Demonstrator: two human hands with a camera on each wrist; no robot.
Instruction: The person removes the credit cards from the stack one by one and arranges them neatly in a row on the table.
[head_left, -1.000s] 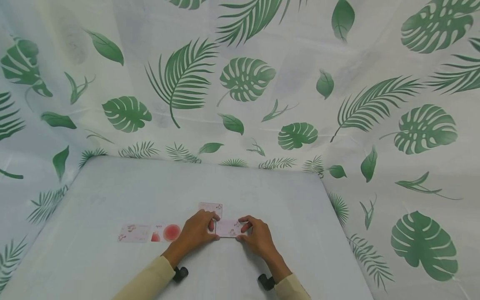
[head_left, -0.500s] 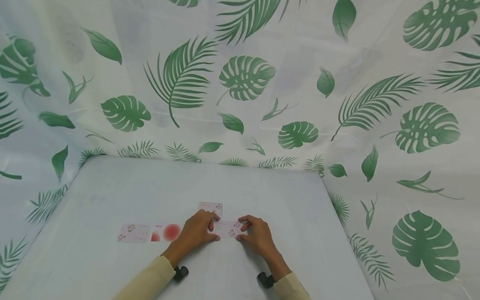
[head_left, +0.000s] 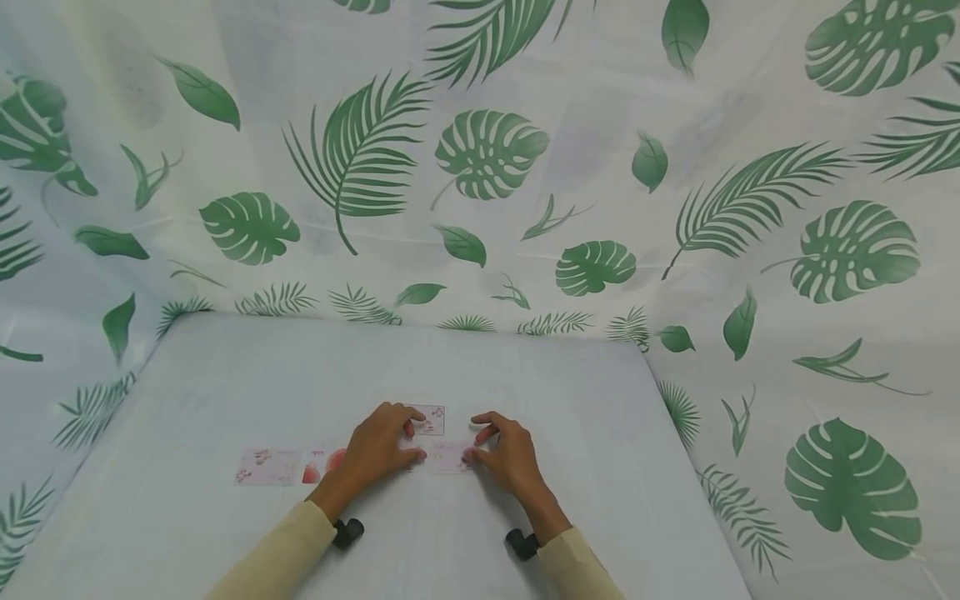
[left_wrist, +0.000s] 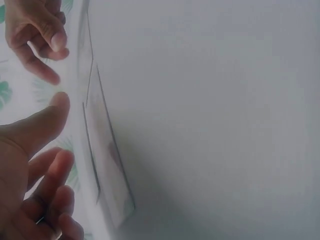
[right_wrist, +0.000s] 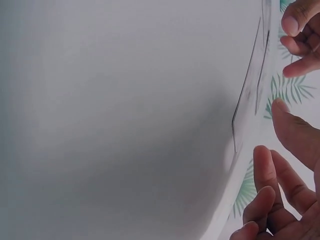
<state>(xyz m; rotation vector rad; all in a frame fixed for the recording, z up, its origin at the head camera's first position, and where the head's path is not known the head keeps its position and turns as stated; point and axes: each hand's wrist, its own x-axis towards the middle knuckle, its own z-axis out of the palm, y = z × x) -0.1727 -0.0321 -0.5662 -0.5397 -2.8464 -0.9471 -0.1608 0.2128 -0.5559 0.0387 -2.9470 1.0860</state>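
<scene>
Pink cards [head_left: 448, 460] flat on white table [head_left: 555, 383]; leaf-printed sheeting [head_left: 517, 275] behind; hands [head_left: 375, 446] near cards, fingers relaxed, parted.

Cards [head_left: 447, 460] are pinkish, the backdrop [head_left: 607, 200] green-leafed white.

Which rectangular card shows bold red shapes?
The white-and-red rectangular card, partly hidden by the left hand; the other three are pale pink cards with small prints.
</scene>
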